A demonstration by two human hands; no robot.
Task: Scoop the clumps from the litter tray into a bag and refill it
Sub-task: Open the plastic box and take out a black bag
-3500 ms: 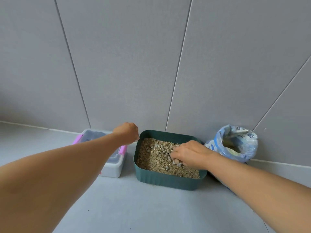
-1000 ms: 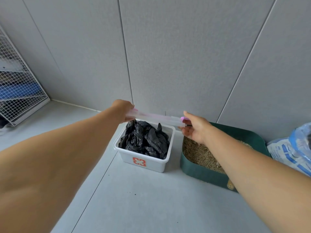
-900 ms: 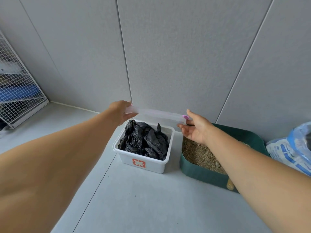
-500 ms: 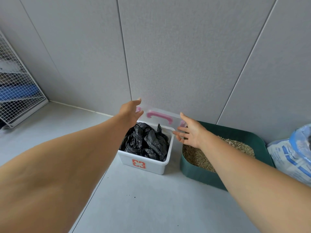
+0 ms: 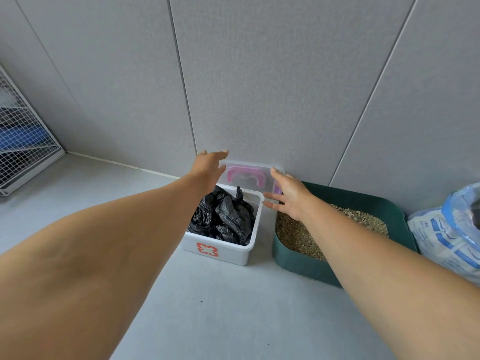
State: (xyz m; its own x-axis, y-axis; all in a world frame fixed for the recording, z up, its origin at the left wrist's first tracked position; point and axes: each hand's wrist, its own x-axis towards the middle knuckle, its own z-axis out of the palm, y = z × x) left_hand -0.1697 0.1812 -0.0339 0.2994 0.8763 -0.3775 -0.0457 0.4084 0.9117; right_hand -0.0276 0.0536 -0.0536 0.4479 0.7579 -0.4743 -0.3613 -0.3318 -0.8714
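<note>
a: which step is this?
b: fetching a bag, i'd judge. the clear lid [image 5: 246, 175] with the pink handle stands on edge against the wall, behind the white box [image 5: 231, 254]. the box is open, with black bags [image 5: 226, 216] crumpled inside. no scooping done yet, by the look of it.
a: and the hands?
b: both released, fingers straight and spread. the left hand [image 5: 209, 165] has its fingertips at the lid's upper left corner. the right hand [image 5: 288, 197] hovers by the lid's right edge, above the gap between box and tray. whether either truly touches the lid i cannot tell. neither grasps anything.
a: where's the litter tray?
b: the green litter tray [image 5: 296, 262] sits at the floor's far edge, against the wall, just beside the box on its right. the blue litter sack [image 5: 446, 237] is at its other end.
a: which way does it lie?
b: open side up, with litter [image 5: 296, 235] inside. its long axis seems to run along the wall, left to right.
a: next?
b: leave the lid propped, reach into the box, pinch one bag free and open it near the tray.
</note>
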